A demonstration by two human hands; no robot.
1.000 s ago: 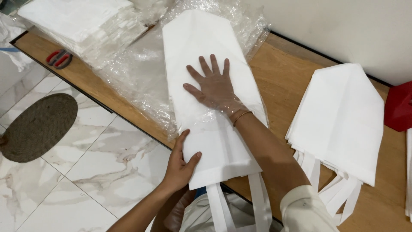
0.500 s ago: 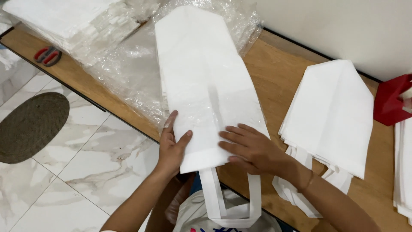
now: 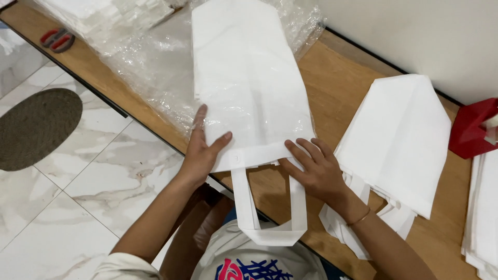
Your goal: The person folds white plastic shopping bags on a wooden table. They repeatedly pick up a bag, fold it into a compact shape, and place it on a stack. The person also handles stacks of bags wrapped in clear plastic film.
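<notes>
Right hand [image 3: 317, 170] has come off the bag's [image 3: 249, 88] middle down to its open end by the handle [image 3: 270, 228]. Left hand [image 3: 201, 150] pins the near corner. Both palms flat, nothing gripped. Bag lies flat on plastic wrap [image 3: 150, 67] on the table [image 3: 342, 78]; smoothing looks finished.

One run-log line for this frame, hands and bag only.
left hand: flat on near-left corner of white fabric bag | right hand: on bag's near edge by handle loop | bag: flat on wooden table

Thin bracelet [image 3: 359, 218], white printed shirt [image 3: 259, 259]
</notes>
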